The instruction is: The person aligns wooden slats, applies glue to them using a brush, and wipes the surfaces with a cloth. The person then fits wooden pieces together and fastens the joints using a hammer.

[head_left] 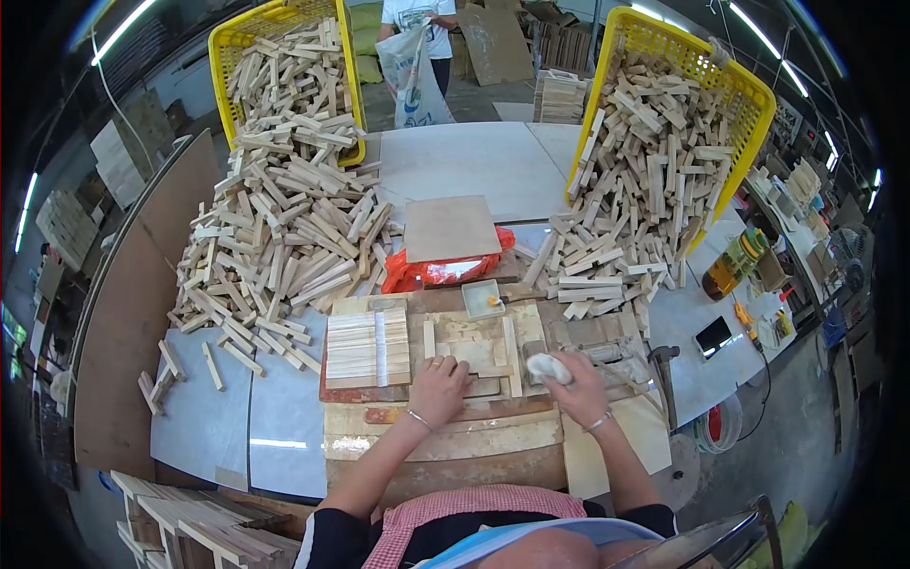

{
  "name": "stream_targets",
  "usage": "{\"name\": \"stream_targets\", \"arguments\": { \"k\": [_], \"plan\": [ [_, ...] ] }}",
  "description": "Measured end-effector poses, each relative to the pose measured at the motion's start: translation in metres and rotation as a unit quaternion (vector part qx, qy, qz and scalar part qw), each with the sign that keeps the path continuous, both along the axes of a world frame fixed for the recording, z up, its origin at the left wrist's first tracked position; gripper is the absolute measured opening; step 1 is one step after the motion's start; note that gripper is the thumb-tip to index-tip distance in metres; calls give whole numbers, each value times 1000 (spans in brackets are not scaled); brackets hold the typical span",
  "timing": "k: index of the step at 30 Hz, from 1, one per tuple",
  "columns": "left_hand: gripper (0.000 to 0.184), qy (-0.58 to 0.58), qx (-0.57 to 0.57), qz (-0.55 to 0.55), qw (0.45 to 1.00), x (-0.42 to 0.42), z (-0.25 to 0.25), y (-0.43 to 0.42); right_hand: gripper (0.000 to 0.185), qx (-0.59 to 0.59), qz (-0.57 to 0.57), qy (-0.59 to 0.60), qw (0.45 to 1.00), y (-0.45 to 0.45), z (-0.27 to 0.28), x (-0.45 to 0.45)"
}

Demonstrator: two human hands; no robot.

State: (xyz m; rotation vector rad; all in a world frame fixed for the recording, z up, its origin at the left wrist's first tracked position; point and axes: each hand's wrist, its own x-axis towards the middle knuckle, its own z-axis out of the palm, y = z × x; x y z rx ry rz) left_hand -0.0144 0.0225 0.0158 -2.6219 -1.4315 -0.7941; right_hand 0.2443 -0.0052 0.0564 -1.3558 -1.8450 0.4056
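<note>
My left hand (440,387) lies with bent fingers over the lower end of a short wooden strip (428,339) on the worn work board (474,332). My right hand (582,389) is closed around a small white rounded object (549,368) that looks like a squeeze bottle. Between the hands, an upright wooden strip (513,356) stands along the board. Left of my left hand, a tight row of pale wooden strips (351,349) lies side by side. Above the hands sits a small square dish (483,299) with something yellow-orange in it.
Loose wooden sticks (284,228) pile up at left, spilling from a yellow crate (223,76). Another yellow crate (754,123) spills sticks at right. A hammer (664,379), phone (713,336) and bottle of amber liquid (735,264) lie rightward. A person (431,19) stands behind the table.
</note>
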Motion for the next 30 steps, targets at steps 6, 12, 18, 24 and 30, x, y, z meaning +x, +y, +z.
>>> {"name": "stream_targets", "arguments": {
  "k": [6, 12, 18, 24, 30],
  "plan": [
    [12, 11, 0, 11, 1000, 3, -2, 4, 38, 14, -42, 30, 999, -27, -9, 35],
    [11, 11, 17, 34, 999, 6, -2, 4, 39, 22, -50, 39, 998, -43, -10, 47],
    [14, 8, -22, 42, 999, 6, 1, 3, 38, 12, -72, 54, 996, -56, -16, 58],
    [23, 17, -9, -1, 1000, 1, 7, -6, 38, -15, -75, 53, 996, -71, -22, 62],
    [45, 38, -16, 37, 998, 12, 11, -23, 39, 1, -49, 12, 999, -94, -39, 56]
  ]
}}
